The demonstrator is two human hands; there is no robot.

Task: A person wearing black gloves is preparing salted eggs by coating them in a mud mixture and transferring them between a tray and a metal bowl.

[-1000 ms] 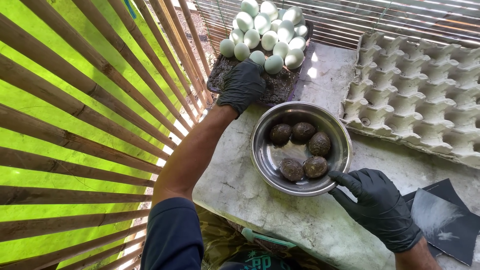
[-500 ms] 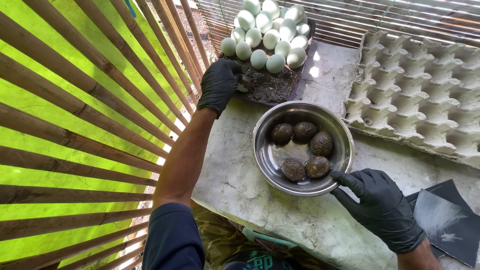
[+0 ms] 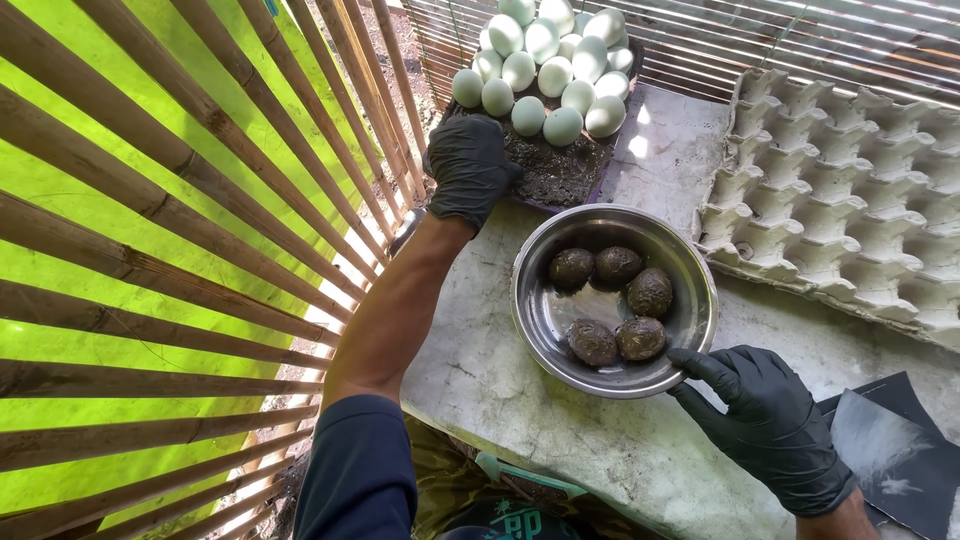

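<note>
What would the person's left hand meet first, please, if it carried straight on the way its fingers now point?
Probably the dark mud in the tray, right at the left hand's fingers, and just beyond it the nearest pale green eggs. Depth is hard to judge from above.
</note>
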